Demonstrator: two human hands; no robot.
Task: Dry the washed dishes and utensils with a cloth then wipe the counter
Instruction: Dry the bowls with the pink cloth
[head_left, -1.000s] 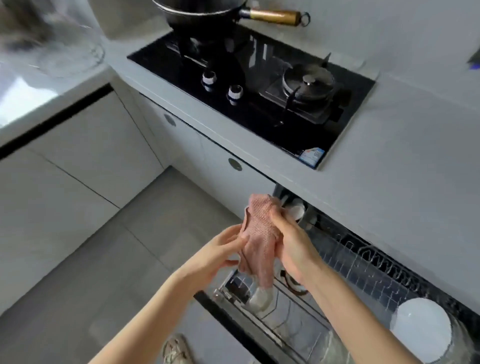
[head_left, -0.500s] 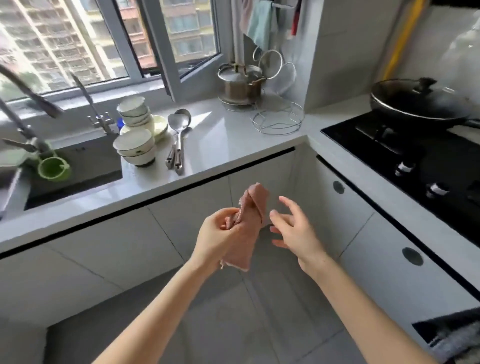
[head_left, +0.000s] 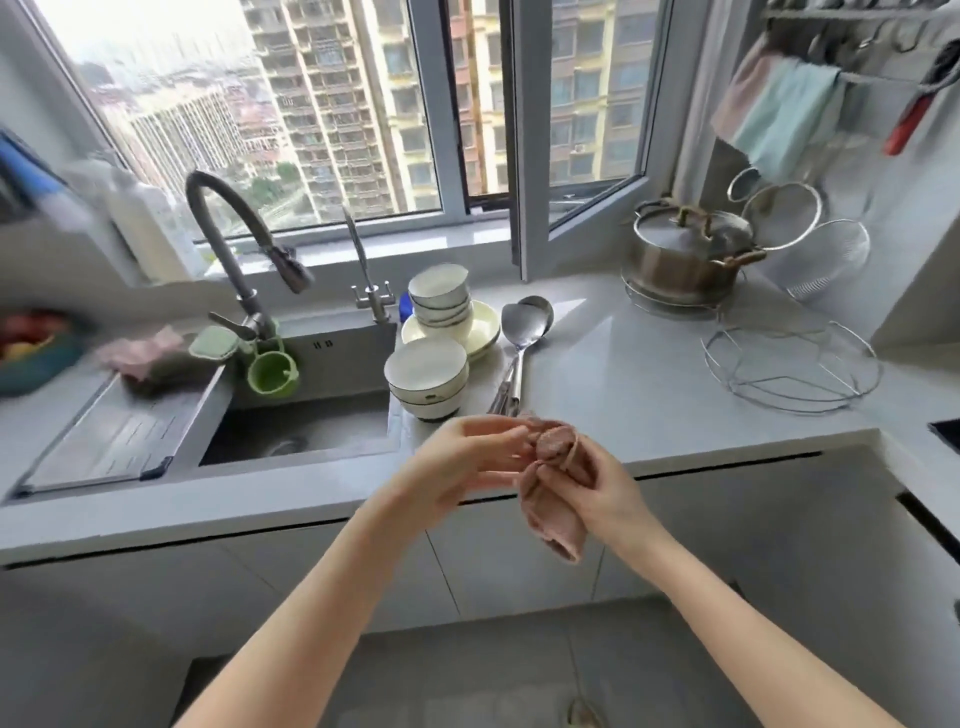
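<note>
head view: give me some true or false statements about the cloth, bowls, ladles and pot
The right hand grips the pink cloth. True.
The bowls sit inside the sink. False: they are stacked on the counter, right of the sink.
The ladles lie on the counter beside the bowls. True.
The steel pot has no lid. False: its lid is on.
The left hand rests on the counter. False: it is raised at the cloth.
</note>
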